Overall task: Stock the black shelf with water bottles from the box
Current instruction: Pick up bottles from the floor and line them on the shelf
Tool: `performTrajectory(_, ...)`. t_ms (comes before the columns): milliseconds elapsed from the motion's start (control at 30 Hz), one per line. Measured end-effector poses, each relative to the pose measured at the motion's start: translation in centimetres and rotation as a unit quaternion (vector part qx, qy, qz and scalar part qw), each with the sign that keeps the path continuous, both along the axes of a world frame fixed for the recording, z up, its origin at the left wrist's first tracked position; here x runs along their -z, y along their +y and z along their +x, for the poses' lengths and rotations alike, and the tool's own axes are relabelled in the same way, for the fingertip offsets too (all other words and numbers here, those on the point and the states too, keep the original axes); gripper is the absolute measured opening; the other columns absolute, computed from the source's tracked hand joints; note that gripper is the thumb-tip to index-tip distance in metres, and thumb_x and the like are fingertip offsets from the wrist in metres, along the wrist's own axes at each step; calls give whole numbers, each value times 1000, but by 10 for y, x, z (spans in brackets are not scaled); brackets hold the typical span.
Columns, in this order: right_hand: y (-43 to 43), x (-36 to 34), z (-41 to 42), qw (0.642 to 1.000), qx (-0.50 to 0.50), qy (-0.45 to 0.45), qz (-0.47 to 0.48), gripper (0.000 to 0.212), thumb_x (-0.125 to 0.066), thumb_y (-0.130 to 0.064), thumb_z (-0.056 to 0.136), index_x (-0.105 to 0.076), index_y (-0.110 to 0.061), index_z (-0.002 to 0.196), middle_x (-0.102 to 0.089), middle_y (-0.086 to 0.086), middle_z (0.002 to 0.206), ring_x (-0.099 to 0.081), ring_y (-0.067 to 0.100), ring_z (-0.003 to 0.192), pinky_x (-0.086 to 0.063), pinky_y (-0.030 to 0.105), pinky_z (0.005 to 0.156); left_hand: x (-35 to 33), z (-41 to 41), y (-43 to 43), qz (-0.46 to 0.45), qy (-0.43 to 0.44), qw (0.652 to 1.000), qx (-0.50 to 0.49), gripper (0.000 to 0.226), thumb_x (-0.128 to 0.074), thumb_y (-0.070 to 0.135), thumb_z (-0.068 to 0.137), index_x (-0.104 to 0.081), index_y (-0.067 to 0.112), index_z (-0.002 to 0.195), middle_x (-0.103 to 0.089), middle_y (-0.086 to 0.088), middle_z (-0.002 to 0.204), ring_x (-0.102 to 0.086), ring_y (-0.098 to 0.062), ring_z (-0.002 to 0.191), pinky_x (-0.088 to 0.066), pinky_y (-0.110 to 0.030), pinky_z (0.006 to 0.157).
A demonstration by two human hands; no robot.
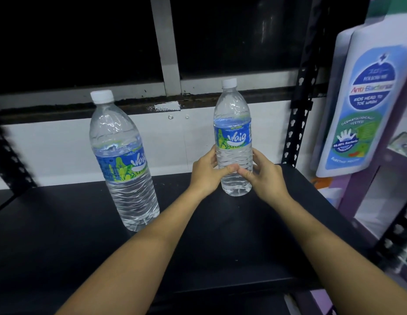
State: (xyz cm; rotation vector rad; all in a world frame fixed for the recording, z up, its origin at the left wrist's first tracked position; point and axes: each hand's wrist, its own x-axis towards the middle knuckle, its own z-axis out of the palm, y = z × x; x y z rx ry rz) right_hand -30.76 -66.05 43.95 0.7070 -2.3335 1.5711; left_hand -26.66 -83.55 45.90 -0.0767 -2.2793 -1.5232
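Two water bottles are on the black shelf (61, 235), whose dark board fills the lower half of the frame. The standing Waig bottle (123, 160), left of centre, is upright with its white cap on and no hand touching it. The held Waig bottle (234, 142), right of centre and further back, is also upright and capped. The left hand (206, 172) and the right hand (266, 176) clasp its lower body from either side, fingers curled round the clear plastic below the blue label and thumbs nearly meeting in front. Its base is at board level, though whether its full weight rests on the shelf cannot be told.

The step in hand appears to be setting this bottle down and squaring it up. The box is out of view. At the right edge of the frame, tall white bottles of anti-bacterial kids' wash (366, 105) loom beside a slotted black upright (298, 123). The next move likely calls for both hands to let go cleanly without tipping the tall bottle, then turn to the box for another. There is open board between and in front of the two bottles to fill.
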Motion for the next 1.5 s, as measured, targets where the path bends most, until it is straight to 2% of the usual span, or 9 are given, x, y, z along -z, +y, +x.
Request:
performTrajectory(167, -3, 5, 1, 1000, 23, 8, -1, 50, -76, -36, 91, -59, -33, 138, -74, -21, 110, -70, -5, 100, -49, 10, 90, -2, -3, -3, -1, -8, 1000, 12, 57, -86, 24, 83, -61, 37, 133, -71, 26, 113, -63, 20, 101, -49, -8, 90)
performTrajectory(400, -1, 8, -3, 999, 31, 1, 9, 48, -78, -27, 89, -61, -27, 134, -76, -15, 113, -70, -4, 101, -55, 19, 95, -1, 4, -4, -30, -13, 999, 16, 64, -82, 28, 88, -51, 36, 144, -66, 9, 138, -60, -7, 124, -48, -24, 104)
performTrajectory(500, -1, 6, -1, 999, 38, -17, -3, 51, -81, -21, 87, -61, -21, 134, -71, -15, 113, -69, 0, 99, -51, 4, 84, 3, 15, -2, -36, -14, 999, 2, 58, -77, 29, 93, -52, 37, 144, -66, 5, 140, -63, -14, 129, -52, -30, 107)
performTrajectory(633, 5, 5, 17, 994, 90, -30, -50, 53, -88, -28, 80, -63, -18, 126, -69, -12, 112, -71, 5, 92, -47, 0, 70, 7, 46, -3, -38, -3, 999, -28, 69, -78, 29, 92, -47, 28, 153, -60, 8, 147, -62, -5, 127, -50, -15, 99)
performTrajectory(800, -2, 6, 58, 980, 154, -26, -123, 32, -87, -35, 78, -68, -24, 101, -75, -5, 82, -67, -4, 73, -44, 3, 65, 4, 97, -16, -101, 71, 990, -61, 62, -79, 30, 90, -53, 29, 147, -65, 16, 139, -60, 1, 127, -49, -22, 108)
performTrajectory(1033, -62, -10, 96, 989, 24, -11, -143, 27, -87, -27, 80, -68, -24, 98, -74, -8, 93, -68, 0, 72, -54, 15, 69, -9, 154, -50, -137, 181, 962, -150, 45, -77, 17, 92, -63, 22, 135, -70, 14, 128, -64, -5, 122, -51, -28, 105)
performTrajectory(1200, -114, -13, 109, 991, -84, -40, -92, 38, -86, -37, 79, -60, -37, 106, -72, -10, 105, -70, 3, 79, -57, 36, 84, -1, 186, -88, -156, 273, 904, -289, 40, -77, 11, 87, -68, 16, 125, -63, 22, 121, -65, -16, 110, -53, -30, 98)
performTrajectory(1333, -152, -15, 114, 970, -173, -123, -115, 50, -75, -46, 89, -53, -31, 131, -69, -7, 122, -71, 7, 102, -60, 48, 93, 17, 187, -117, -94, 215, 916, -325, 54, -82, 16, 85, -57, 23, 133, -55, 10, 130, -61, -21, 118, -57, -40, 92)
performTrajectory(1500, -177, -24, 118, 920, -248, -254, -167, 54, -63, -38, 99, -47, -18, 147, -68, -4, 133, -66, 7, 119, -50, 37, 108, 26, 182, -116, 30, 141, 946, -291, 62, -79, 30, 89, -53, 32, 145, -62, 15, 137, -63, -2, 121, -61, -39, 94)
